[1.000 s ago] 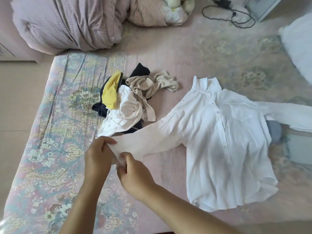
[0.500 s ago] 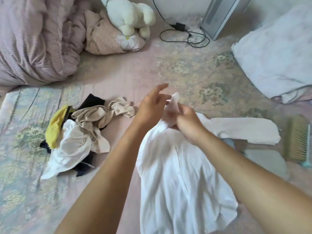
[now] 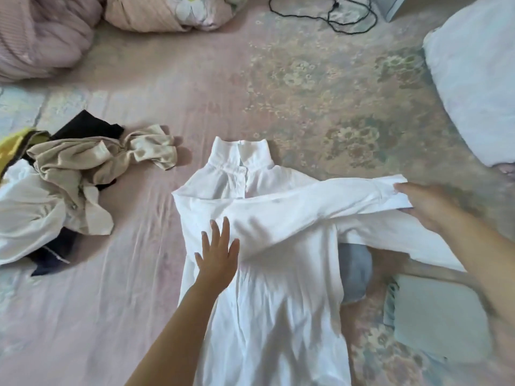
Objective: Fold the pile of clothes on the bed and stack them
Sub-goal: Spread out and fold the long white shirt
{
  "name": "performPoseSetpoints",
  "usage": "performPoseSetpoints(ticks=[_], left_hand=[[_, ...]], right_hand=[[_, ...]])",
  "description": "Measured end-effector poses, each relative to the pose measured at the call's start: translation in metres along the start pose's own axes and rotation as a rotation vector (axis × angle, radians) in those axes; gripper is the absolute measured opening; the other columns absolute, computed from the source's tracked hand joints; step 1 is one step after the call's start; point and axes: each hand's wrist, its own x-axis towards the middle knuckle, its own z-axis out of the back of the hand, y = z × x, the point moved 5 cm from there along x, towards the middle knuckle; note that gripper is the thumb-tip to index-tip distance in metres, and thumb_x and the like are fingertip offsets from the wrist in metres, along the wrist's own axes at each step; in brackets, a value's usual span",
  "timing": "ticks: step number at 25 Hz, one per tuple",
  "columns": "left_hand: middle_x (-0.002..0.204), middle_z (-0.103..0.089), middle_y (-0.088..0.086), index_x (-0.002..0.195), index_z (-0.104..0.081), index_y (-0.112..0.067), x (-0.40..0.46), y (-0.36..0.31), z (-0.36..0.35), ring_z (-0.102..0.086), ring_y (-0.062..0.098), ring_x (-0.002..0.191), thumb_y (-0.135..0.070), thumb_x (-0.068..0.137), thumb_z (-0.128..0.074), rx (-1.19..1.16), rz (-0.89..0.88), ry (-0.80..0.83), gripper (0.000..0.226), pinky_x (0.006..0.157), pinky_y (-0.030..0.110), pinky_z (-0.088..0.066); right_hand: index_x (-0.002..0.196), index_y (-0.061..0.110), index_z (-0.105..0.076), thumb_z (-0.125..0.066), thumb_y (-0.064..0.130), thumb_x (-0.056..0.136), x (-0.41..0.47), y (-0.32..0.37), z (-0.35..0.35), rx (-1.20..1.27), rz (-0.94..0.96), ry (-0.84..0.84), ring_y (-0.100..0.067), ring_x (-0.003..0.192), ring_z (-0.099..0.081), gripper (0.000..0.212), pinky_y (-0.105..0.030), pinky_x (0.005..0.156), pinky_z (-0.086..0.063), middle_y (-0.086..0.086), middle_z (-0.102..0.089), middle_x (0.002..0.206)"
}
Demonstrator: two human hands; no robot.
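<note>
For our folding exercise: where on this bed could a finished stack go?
Bare sheet lies between the crumpled clothes pile and the white button shirt, and beyond its collar toward the black cable. The right is crowded: pale pillow, grey folded items.

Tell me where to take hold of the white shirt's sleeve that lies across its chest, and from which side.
Grip the sleeve at its cuff, coming from the right, where the right hand already has it. The cuff is the free end, sticking out past the shirt body, so fingers can likely slip under it. The left hand lies flat on the chest.
</note>
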Motion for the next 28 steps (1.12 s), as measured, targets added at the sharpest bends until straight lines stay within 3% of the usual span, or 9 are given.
performPoseSetpoints(ticks=[4,11,16,19,22,23,25,26,28], left_hand=[[0.158,0.015,-0.006,0.149,0.009,-0.032,0.012,-0.010,-0.019,0.014,0.022,0.145,-0.040,0.102,-0.020,0.111,-0.117,0.002,0.056,0.113,0.054,-0.002],[0.159,0.007,-0.008,0.150,-0.005,-0.034,0.032,-0.075,-0.044,0.013,0.018,0.145,-0.043,0.102,-0.022,0.180,-0.401,0.143,0.052,0.115,0.044,0.007],[0.145,-0.044,0.002,0.143,-0.036,-0.023,0.042,-0.093,-0.015,-0.047,0.020,0.129,-0.050,0.097,-0.031,-1.091,-0.057,0.212,0.053,0.113,0.040,-0.031],[0.136,-0.053,0.007,0.141,-0.037,-0.023,0.048,-0.109,-0.011,-0.060,0.024,0.114,-0.079,0.070,-0.030,-1.318,-0.004,0.444,0.091,0.096,0.044,-0.047],[0.083,-0.070,0.004,0.088,-0.069,-0.016,0.045,-0.127,-0.014,-0.070,0.016,0.079,-0.064,0.082,-0.049,-1.366,-0.013,0.549,0.052,0.066,0.028,-0.055],[0.074,-0.066,0.004,0.076,-0.068,-0.015,0.046,-0.128,-0.014,-0.067,0.016,0.072,-0.047,0.090,-0.053,-1.319,0.004,0.505,0.038,0.062,0.024,-0.052],[0.079,-0.065,0.007,0.083,-0.063,-0.011,0.053,-0.124,-0.015,-0.065,0.021,0.076,-0.027,0.098,-0.047,-1.286,0.087,0.390,0.027,0.066,0.028,-0.049],[0.080,-0.068,0.007,0.088,-0.062,-0.009,0.056,-0.123,-0.015,-0.067,0.021,0.078,-0.026,0.099,-0.044,-1.337,0.135,0.370,0.027,0.070,0.032,-0.050],[0.085,-0.072,0.008,0.098,-0.060,-0.008,0.056,-0.135,-0.013,-0.069,0.023,0.081,-0.029,0.100,-0.042,-1.490,0.145,0.461,0.027,0.074,0.041,-0.055]], right_hand=[[0.072,0.010,-0.054,-0.055,0.001,0.091,0.034,-0.042,0.014,-0.030,-0.052,-0.083,-0.017,0.061,-0.045,0.021,-0.022,0.048,-0.045,-0.005,-0.048,0.072],[0.100,0.000,-0.062,-0.053,-0.001,0.092,0.047,-0.057,0.005,-0.119,-0.064,-0.031,-0.017,0.056,-0.037,0.013,-0.013,0.034,-0.032,-0.009,-0.048,0.078],[0.122,0.010,-0.061,-0.065,0.009,0.086,-0.027,0.001,-0.094,-0.153,0.503,0.107,-0.006,0.088,-0.055,0.036,-0.004,0.070,-0.042,0.003,-0.059,0.106],[0.128,0.015,-0.057,-0.068,0.011,0.084,-0.075,0.010,-0.147,-0.227,0.625,0.379,0.004,0.093,-0.054,0.046,-0.001,0.079,-0.039,0.009,-0.056,0.111],[0.106,0.020,-0.066,-0.065,0.005,0.081,-0.106,-0.010,-0.163,-0.274,0.635,0.717,0.004,0.083,-0.057,0.029,-0.014,0.077,-0.046,0.019,-0.060,0.096],[0.095,0.019,-0.066,-0.061,0.002,0.081,-0.107,-0.018,-0.157,-0.193,0.617,0.696,0.002,0.081,-0.059,0.022,-0.015,0.074,-0.047,0.020,-0.060,0.093],[0.084,0.018,-0.066,-0.053,0.001,0.087,-0.089,-0.041,-0.132,0.092,0.415,0.365,-0.001,0.070,-0.064,0.022,-0.015,0.061,-0.049,0.015,-0.063,0.091],[0.082,0.018,-0.064,-0.049,0.008,0.092,-0.079,-0.061,-0.119,0.198,0.204,0.202,-0.005,0.064,-0.064,0.021,-0.018,0.056,-0.049,0.004,-0.064,0.090],[0.089,0.009,-0.062,-0.036,0.038,0.100,-0.076,-0.102,-0.126,0.404,-0.344,0.302,-0.017,0.075,-0.067,0.041,-0.029,0.063,-0.052,-0.014,-0.064,0.097]])
